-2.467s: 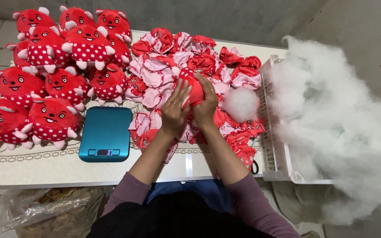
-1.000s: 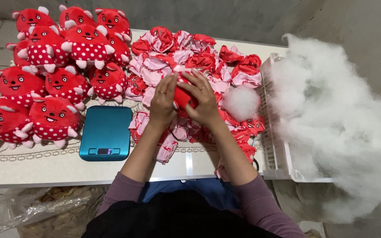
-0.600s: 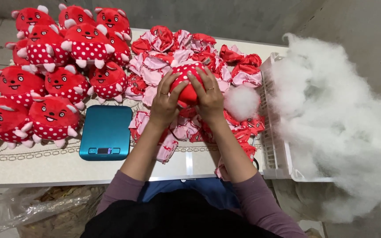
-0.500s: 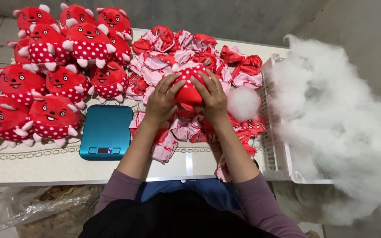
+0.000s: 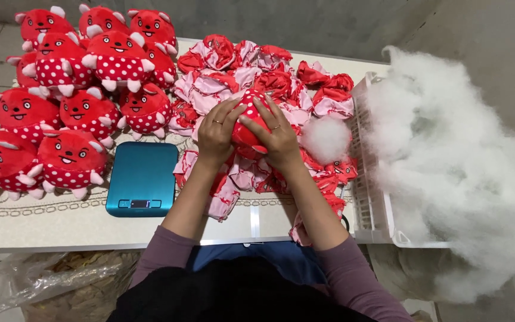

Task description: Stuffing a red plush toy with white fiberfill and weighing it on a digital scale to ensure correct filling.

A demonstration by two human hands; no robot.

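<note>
Red fabric with white dots is clamped between both hands: the plush toy point(image 5: 250, 122) is held above the middle of the desk point(image 5: 61, 223), the left hand point(image 5: 217, 132) wrapped on its left flank and the right hand point(image 5: 276, 138) pressed over its right and lower side, fingers curled shut on it. Compared with a moment ago, the toy is seen turned and rounder in the grip, which suggests stuffing is being worked in and shaped. Limp, crumpled red and pink unstuffed skins point(image 5: 251, 71) are heaped beneath and behind it. A loose tuft of white fibre point(image 5: 326, 138) lies just beside the right hand. A flat teal scale point(image 5: 142, 177) sits left, finished toys point(image 5: 67, 101) beyond; fluffy stuffing point(image 5: 466, 173) overflows a white crate point(image 5: 369, 197).
</note>
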